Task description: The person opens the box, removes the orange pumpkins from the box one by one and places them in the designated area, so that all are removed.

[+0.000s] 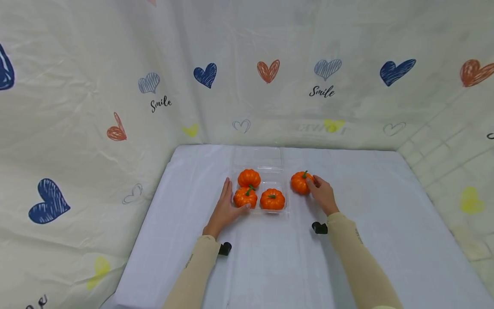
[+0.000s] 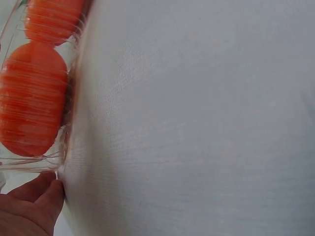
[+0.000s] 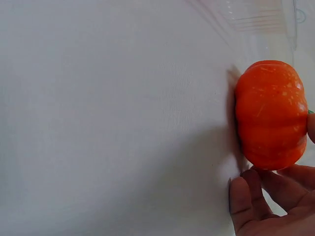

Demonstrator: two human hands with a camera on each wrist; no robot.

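Note:
A clear plastic container [image 1: 266, 211] holds three orange pumpkins: one at the back left [image 1: 248, 177], one at the front left [image 1: 244, 198], one at the front right [image 1: 273, 201]. Along the container's left side lies the left hand [image 1: 225, 213], fingers extended, thumb at the front edge; the left wrist view shows fingertips of this hand [image 2: 32, 204] by the clear wall. Right of the container, a fourth pumpkin [image 1: 300, 183] sits on the table, held by the right hand [image 1: 324, 197]. In the right wrist view the thumb and fingers of that hand [image 3: 275, 201] are around the pumpkin [image 3: 270, 115].
The container's clear lid [image 1: 258, 157] lies folded back behind it. A white cloth covers the table [image 1: 270, 262]. Patterned curtain [image 1: 231, 103] hangs behind and at both sides. Small black devices are on the left wrist [image 1: 225, 248] and right wrist [image 1: 319, 228].

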